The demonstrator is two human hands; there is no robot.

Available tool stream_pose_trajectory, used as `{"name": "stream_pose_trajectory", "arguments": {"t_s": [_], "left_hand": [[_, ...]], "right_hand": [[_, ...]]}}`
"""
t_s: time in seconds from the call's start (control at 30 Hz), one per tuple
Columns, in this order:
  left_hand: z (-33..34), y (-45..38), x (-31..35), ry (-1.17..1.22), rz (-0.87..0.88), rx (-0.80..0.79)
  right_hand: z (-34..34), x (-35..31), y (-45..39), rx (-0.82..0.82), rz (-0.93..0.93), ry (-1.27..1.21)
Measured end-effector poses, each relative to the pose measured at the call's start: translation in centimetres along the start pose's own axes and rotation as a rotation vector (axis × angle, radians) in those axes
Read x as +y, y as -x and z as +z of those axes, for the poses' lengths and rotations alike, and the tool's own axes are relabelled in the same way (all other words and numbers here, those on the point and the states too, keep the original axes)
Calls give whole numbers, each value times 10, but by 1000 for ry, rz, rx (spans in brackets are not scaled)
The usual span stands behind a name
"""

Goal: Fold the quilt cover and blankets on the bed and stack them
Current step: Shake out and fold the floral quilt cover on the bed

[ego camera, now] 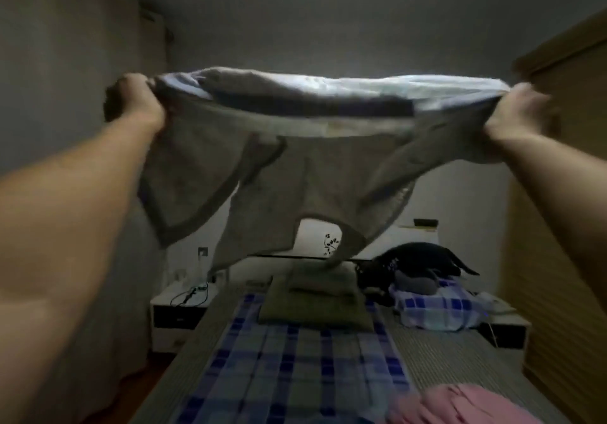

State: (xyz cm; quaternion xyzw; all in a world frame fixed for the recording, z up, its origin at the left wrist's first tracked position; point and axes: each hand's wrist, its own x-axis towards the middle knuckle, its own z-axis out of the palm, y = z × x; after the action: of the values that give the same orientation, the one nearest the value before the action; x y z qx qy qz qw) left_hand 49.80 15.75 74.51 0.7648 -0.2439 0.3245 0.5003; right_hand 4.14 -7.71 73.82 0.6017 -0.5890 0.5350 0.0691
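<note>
We find the bed (pixel 437 354) running away from us, its plaid sheet (pixel 295 358) laid flat down the middle and offering a broad surface for folding. Above it, held high and well apart from the mattress, hangs the grey blanket (pixel 262 160), spread between both arms with its darker border visible and a pale lining showing along the top edge; its lower corners dangle unevenly, the middle tail reaching down toward the olive pillow (pixel 315 305) at the head of the bed. A pink blanket (pixel 460 404) lies bunched at the near right corner, not yet folded, and a plaid bundle (pixel 437 312) with dark clothing on it sits at the far right. Our left hand (pixel 138 105) has its fingers curled tight round one top corner; our right hand (pixel 519 111) grips the opposite corner likewise. In our judgement the step in hand is shaking the blanket out flat before the first fold. To do it well, we should keep both corners level and taut, let the hanging edge settle, then lower it onto the plaid sheet clear of the pink blanket, and match corners squarely before creasing.
</note>
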Motion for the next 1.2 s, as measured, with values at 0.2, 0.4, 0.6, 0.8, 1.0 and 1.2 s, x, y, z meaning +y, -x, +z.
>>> {"name": "stream_pose_trajectory", "arguments": {"t_s": [0.2,0.4,0.6,0.8,1.0,1.2], "left_hand": [[-27,162,-92,-456,409,-292],[-53,326,-172,-619,645,-567],[-83,449,-257,-738,516,-745],[-125,566,-324,-774,494,-890],[-190,634,-384,-864,395,-1098],[-214,693,-387,-762,-165,-1217]], "right_hand": [[-23,162,122,-26,-170,345],[-43,312,260,-318,-318,714],[-61,405,369,-666,-373,960],[-57,465,450,-905,-417,956],[-50,503,511,-979,-538,642],[-33,501,573,-1322,-478,621]]}}
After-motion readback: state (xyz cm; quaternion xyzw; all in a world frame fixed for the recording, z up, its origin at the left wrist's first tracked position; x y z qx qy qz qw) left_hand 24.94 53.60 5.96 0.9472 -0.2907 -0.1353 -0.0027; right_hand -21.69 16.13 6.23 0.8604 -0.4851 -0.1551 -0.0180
